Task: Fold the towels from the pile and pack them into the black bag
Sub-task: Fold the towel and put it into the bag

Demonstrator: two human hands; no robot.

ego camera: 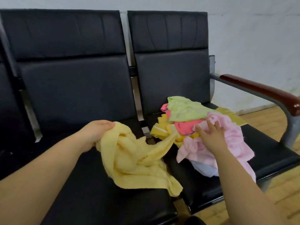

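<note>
A pale yellow towel (pixel 134 163) lies crumpled across the gap between two black seats. My left hand (pixel 95 135) grips its upper left edge above the left seat. One corner of it still runs into the pile of towels (pixel 191 120) on the right seat, which holds light green, hot pink, yellow, pale pink and pale blue ones. My right hand (pixel 209 135) rests with spread fingers on the pale pink towel (pixel 233 140) at the front of the pile. No black bag is in view.
The seats are a row of black padded chairs (pixel 73 88) against a white wall. A brown wooden armrest (pixel 263 91) on a grey metal frame bounds the right seat. Wooden floor shows at the lower right.
</note>
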